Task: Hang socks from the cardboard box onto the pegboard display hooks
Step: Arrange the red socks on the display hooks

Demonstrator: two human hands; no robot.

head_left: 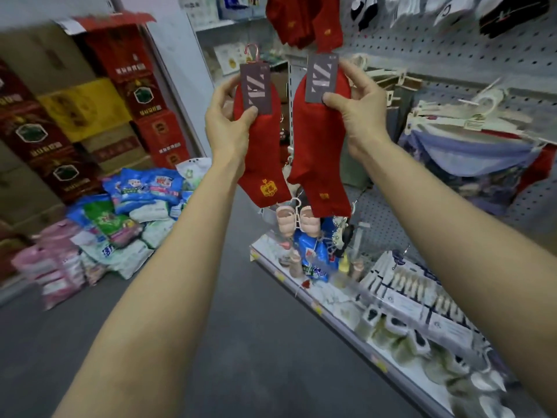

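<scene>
Two hands, left (229, 116), right (358, 107), each gripping red socks, apart, near pegboard (452, 55)

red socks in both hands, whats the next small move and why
Probably lift the right hand so its sock pair goes onto a hook of the pegboard. It is already nearest, just under the hung red socks. The left hand keeps its grip on the other pair.

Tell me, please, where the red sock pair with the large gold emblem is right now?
In the head view, the red sock pair with the gold emblem hangs left of centre, gripped by the left hand, beside the second red pair held by the right hand.
</scene>
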